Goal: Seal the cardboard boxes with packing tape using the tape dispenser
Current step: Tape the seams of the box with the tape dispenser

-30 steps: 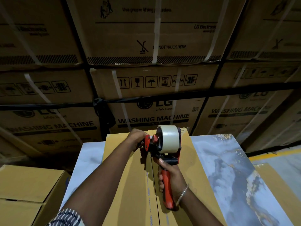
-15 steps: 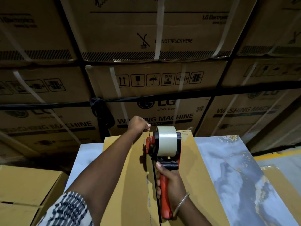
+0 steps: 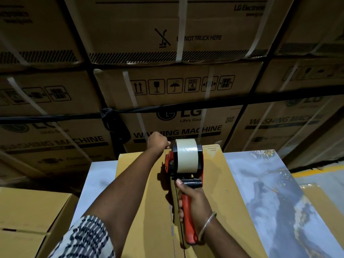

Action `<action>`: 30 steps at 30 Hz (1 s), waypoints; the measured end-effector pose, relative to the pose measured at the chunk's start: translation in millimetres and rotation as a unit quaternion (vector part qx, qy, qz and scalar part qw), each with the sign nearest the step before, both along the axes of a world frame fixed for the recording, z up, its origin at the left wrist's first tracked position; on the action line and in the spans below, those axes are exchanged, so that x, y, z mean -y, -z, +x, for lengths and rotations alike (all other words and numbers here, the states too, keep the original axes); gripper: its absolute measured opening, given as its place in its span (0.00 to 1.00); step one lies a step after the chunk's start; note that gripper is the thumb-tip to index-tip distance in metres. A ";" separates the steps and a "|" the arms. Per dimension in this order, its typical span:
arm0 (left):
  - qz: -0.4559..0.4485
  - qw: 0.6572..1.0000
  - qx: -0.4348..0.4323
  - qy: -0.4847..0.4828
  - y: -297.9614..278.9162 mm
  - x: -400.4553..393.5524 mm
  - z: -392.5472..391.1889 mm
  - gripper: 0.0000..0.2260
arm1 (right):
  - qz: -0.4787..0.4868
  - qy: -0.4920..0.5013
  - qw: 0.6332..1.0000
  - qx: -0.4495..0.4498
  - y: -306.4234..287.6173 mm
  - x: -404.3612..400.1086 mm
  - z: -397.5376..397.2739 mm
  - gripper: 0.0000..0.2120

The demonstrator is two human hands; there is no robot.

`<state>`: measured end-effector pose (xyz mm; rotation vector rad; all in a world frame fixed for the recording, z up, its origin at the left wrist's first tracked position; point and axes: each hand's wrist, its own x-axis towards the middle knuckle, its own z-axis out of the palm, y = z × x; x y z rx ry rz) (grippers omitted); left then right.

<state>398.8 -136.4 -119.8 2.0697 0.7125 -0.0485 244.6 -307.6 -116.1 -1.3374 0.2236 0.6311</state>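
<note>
A yellow-brown cardboard box [image 3: 219,183] lies flat on a marbled table, its centre seam running toward me. A red and black tape dispenser [image 3: 186,164] with a roll of pale tape stands on the seam near the box's far end. My right hand [image 3: 193,203] grips its red handle. My left hand [image 3: 158,141] reaches past the dispenser to the box's far edge, fingers curled over it; whether it pinches the tape end is hidden.
The marbled table top [image 3: 270,192] extends right of the box. Another plain cardboard box [image 3: 28,211] stands low at the left. A wall of strapped washing machine cartons [image 3: 176,86] rises just behind the table. A further cardboard piece [image 3: 323,205] lies at the right.
My left hand has moved from beside the dispenser out to the box's far edge. The dispenser stays near the far end of the seam in my right hand.
</note>
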 end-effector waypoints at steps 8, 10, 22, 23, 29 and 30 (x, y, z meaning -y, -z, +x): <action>0.102 0.994 -0.021 0.034 8.4 0.5 0.0 0.14 | -0.008 -0.029 1.000 -0.008 3.4 3.8 3.9 0.26; 0.144 0.987 -0.043 0.061 9.9 1.0 -1.5 0.13 | -0.012 -0.032 0.999 -0.013 1.4 4.5 5.2 0.25; 0.125 0.967 0.053 0.216 23.5 -13.0 -24.1 0.07 | -0.041 -0.043 0.998 -0.035 3.1 -0.9 4.4 0.26; 0.114 0.968 0.048 0.219 19.9 -13.4 -25.8 0.09 | -0.044 -0.046 0.998 -0.031 3.8 -1.2 3.9 0.26; 0.142 0.966 0.039 0.210 14.2 -10.6 -26.6 0.11 | -0.059 -0.044 0.997 -0.032 -0.4 -1.7 3.1 0.27; 0.146 0.967 0.040 0.205 15.6 -10.1 -26.6 0.12 | -0.060 -0.042 0.997 -0.035 -2.4 -2.1 2.3 0.27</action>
